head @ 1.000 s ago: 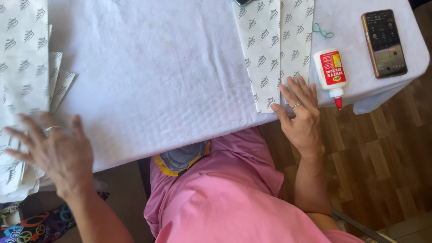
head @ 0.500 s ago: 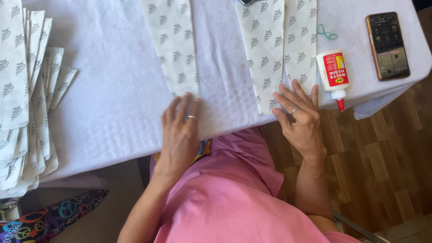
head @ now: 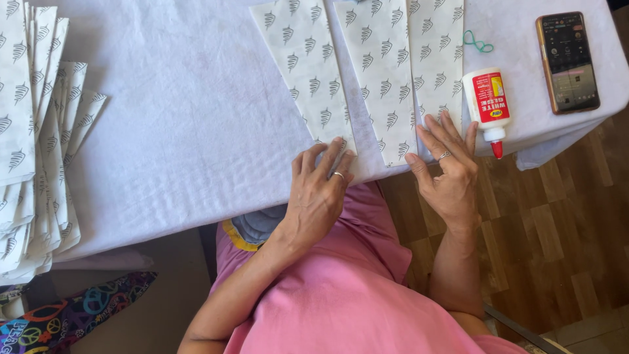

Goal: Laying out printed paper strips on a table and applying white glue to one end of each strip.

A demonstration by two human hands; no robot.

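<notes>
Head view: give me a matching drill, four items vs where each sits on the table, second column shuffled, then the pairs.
Things:
1. glue bottle
2. phone
3. stack of patterned paper strips
4. green rubber band

Places:
A. far left of the table
B. just right of the right hand, red tip toward the near table edge
C. beyond the glue bottle, beside the laid-out patterned sheets
D. near the table's right edge, screen up

Pairs: 1-B, 2-D, 3-A, 4-C
</notes>
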